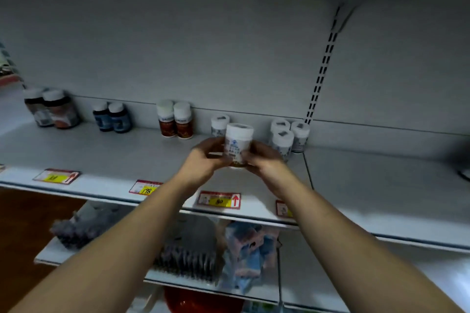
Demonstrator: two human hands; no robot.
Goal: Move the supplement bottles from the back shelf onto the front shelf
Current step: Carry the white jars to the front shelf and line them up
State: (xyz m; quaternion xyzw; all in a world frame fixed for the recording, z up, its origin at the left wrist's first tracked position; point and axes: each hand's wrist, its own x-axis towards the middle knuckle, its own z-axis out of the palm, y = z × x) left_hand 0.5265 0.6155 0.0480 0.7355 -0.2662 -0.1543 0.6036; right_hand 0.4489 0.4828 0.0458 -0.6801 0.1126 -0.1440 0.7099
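Fingers (216, 157) of both hands curled round white bottle (238, 143)

White bottle (239, 142), white cap, blue-marked label: upright, forward of the back row, gripped low on its body by left hand (203, 157) and right hand (264, 160); base hidden by fingers. Second white bottle (219, 123) stands just behind it. Three white bottles (288, 134) cluster to the right. Leftward along the back of the shelf (114, 152): red-brown-labelled pair (175, 121), dark blue pair (112, 117), dark brown pair (52, 109), all upright and white-capped.
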